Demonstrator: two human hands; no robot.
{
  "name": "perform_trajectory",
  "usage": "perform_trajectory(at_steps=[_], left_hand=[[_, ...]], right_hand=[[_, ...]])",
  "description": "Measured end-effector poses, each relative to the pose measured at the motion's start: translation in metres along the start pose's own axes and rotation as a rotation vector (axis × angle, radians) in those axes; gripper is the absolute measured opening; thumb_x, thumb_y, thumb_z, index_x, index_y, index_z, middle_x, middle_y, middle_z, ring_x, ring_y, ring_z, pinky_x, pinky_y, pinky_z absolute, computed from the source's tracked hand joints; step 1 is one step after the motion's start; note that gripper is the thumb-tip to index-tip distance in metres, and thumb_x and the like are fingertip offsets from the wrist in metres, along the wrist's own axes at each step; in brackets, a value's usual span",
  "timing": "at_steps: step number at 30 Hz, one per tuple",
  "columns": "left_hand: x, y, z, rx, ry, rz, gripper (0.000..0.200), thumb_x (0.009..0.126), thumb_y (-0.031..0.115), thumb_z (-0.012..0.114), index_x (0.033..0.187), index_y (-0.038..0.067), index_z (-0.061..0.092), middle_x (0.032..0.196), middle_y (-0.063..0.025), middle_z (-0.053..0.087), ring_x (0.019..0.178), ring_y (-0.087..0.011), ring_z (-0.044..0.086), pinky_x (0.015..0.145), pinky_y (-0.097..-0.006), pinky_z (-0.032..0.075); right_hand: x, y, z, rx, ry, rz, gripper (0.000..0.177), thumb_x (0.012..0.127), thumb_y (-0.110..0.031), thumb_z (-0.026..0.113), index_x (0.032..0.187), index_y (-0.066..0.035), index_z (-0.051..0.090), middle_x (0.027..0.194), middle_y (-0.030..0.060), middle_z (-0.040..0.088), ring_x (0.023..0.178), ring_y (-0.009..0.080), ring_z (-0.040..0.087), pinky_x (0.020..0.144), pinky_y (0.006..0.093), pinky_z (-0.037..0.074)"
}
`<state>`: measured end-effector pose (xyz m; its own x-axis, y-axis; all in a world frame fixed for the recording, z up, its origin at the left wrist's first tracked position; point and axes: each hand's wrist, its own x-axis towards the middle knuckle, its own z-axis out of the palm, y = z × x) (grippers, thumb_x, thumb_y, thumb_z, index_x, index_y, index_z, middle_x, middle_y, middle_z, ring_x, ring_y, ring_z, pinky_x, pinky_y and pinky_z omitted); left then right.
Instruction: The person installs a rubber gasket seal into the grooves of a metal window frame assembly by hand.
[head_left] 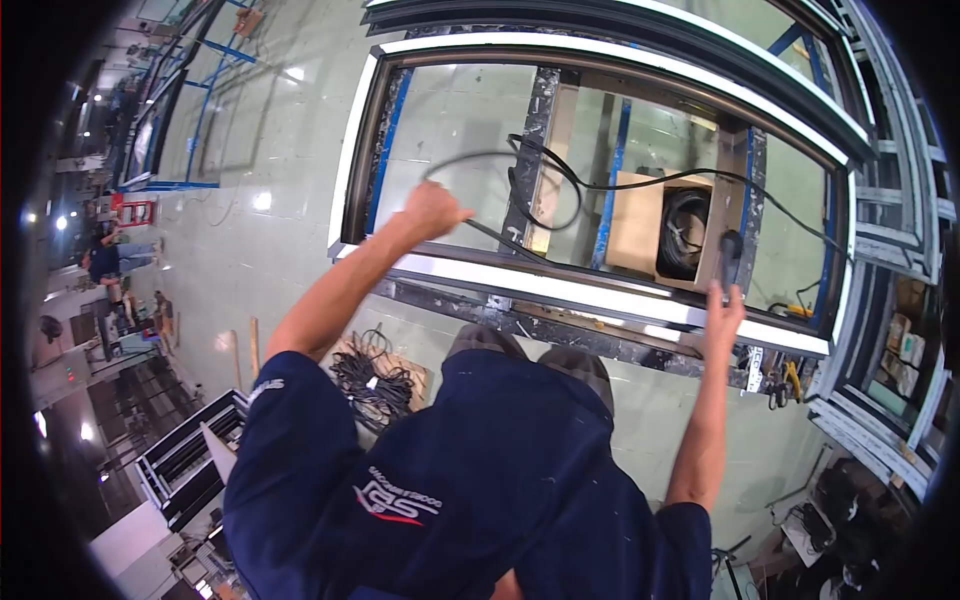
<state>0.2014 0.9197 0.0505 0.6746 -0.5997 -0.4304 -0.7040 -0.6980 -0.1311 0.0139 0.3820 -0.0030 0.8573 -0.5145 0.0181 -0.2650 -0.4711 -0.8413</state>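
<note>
A rectangular window frame [580, 285], bright on its faces and dark inside, lies flat in front of me. Over its left part, my left hand [432, 212] is closed around a black rubber gasket strip [480, 156]. The strip loops across the opening and runs to the right; another length leads from my hand to the near side. At the near right side, my right hand [725, 312] grips a dark tool with a rounded head [732, 250], which looks like a mallet. My fingers partly hide its handle.
Below the opening, a cardboard box [632, 222] holds a coil of black strip [684, 232]. Paint-marked bars [535, 140] support the frame. A black bundle [372, 380] lies on the floor by my feet. Scissors [780, 396] hang at the near right. Another person [105, 262] is far left.
</note>
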Motion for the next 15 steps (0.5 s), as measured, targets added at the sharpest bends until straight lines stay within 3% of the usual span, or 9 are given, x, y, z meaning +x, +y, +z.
perform_trajectory(at_steps=[1, 2, 3, 4, 6, 8, 9, 12, 15], left_hand=[[-0.014, -0.026, 0.013, 0.009, -0.062, -0.025, 0.063, 0.102, 0.050, 0.043, 0.065, 0.007, 0.071, 0.065, -0.0159, 0.065, 0.071, -0.0350, 0.067, 0.066, -0.0475, 0.051], [-0.032, -0.048, 0.000, -0.034, -0.155, -0.085, 0.064, 0.100, 0.054, 0.044, 0.066, 0.007, 0.070, 0.065, -0.0159, 0.065, 0.069, -0.0355, 0.065, 0.070, -0.0471, 0.049], [-0.047, -0.075, 0.008, 0.014, -0.061, -0.003, 0.063, 0.095, 0.059, 0.049, 0.069, 0.006, 0.071, 0.066, -0.0156, 0.064, 0.072, -0.0355, 0.063, 0.080, -0.0473, 0.047], [-0.062, -0.100, 0.014, -0.026, 0.106, 0.046, 0.075, 0.092, 0.070, 0.045, 0.070, 0.004, 0.074, 0.070, -0.0154, 0.068, 0.075, -0.0315, 0.066, 0.085, -0.0447, 0.046], [-0.089, -0.135, 0.004, -0.004, -0.083, -0.073, 0.053, 0.093, 0.054, 0.057, 0.076, 0.007, 0.075, 0.074, -0.0150, 0.068, 0.083, -0.0328, 0.066, 0.081, -0.0484, 0.047], [-0.105, -0.183, 0.043, -0.232, -0.076, -0.066, 0.039, 0.092, 0.043, 0.060, 0.077, 0.009, 0.074, 0.075, -0.0138, 0.069, 0.083, -0.0345, 0.067, 0.075, -0.0481, 0.050], [-0.110, -0.185, 0.033, -0.199, -0.173, -0.043, 0.033, 0.092, 0.036, 0.061, 0.077, 0.009, 0.072, 0.077, -0.0150, 0.069, 0.080, -0.0369, 0.066, 0.068, -0.0476, 0.051], [-0.117, -0.170, 0.023, -0.342, -0.126, 0.166, 0.044, 0.097, 0.042, 0.052, 0.078, 0.008, 0.071, 0.074, -0.0173, 0.067, 0.073, -0.0390, 0.065, 0.067, -0.0490, 0.050], [-0.111, -0.156, 0.016, -0.292, -0.293, 0.175, 0.060, 0.100, 0.053, 0.044, 0.073, 0.005, 0.070, 0.072, -0.0179, 0.067, 0.073, -0.0405, 0.065, 0.068, -0.0495, 0.050]], right_hand=[[-0.016, -0.046, 0.010, -0.031, -0.064, 0.046, 0.027, 0.095, -0.022, 0.070, 0.100, 0.004, 0.065, 0.089, 0.0083, 0.064, 0.081, 0.0155, 0.052, 0.075, 0.0331, 0.047], [-0.032, -0.059, 0.021, -0.014, -0.031, 0.103, 0.028, 0.094, -0.023, 0.071, 0.099, 0.004, 0.064, 0.087, 0.0063, 0.063, 0.081, 0.0128, 0.050, 0.074, 0.0312, 0.046], [-0.049, -0.066, 0.029, 0.122, 0.011, 0.160, 0.027, 0.095, -0.023, 0.071, 0.097, 0.003, 0.065, 0.084, 0.0030, 0.060, 0.079, 0.0108, 0.049, 0.069, 0.0289, 0.044], [-0.064, -0.089, 0.033, 0.017, 0.084, 0.112, 0.025, 0.095, -0.022, 0.070, 0.096, 0.002, 0.065, 0.075, -0.0003, 0.055, 0.072, 0.0112, 0.047, 0.065, 0.0270, 0.041], [-0.100, -0.084, 0.041, 0.056, 0.232, 0.252, 0.023, 0.096, -0.022, 0.069, 0.092, 0.001, 0.066, 0.069, -0.0041, 0.050, 0.063, 0.0090, 0.044, 0.057, 0.0252, 0.038], [-0.136, -0.113, 0.045, 0.246, 0.202, 0.364, 0.024, 0.098, -0.023, 0.066, 0.089, -0.002, 0.064, 0.067, -0.0047, 0.049, 0.056, 0.0045, 0.039, 0.048, 0.0231, 0.030], [-0.149, -0.125, 0.052, 0.345, 0.177, 0.419, 0.025, 0.099, -0.024, 0.065, 0.087, -0.003, 0.064, 0.066, -0.0050, 0.048, 0.052, 0.0022, 0.036, 0.044, 0.0221, 0.027], [-0.178, -0.141, 0.064, 0.258, 0.005, 0.450, 0.025, 0.097, -0.026, 0.067, 0.090, -0.002, 0.068, 0.068, -0.0060, 0.049, 0.056, 0.0021, 0.041, 0.048, 0.0225, 0.031], [-0.171, -0.171, 0.072, 0.059, -0.113, 0.383, 0.031, 0.095, -0.028, 0.069, 0.102, 0.002, 0.070, 0.067, -0.0053, 0.052, 0.058, 0.0041, 0.043, 0.050, 0.0233, 0.033]])
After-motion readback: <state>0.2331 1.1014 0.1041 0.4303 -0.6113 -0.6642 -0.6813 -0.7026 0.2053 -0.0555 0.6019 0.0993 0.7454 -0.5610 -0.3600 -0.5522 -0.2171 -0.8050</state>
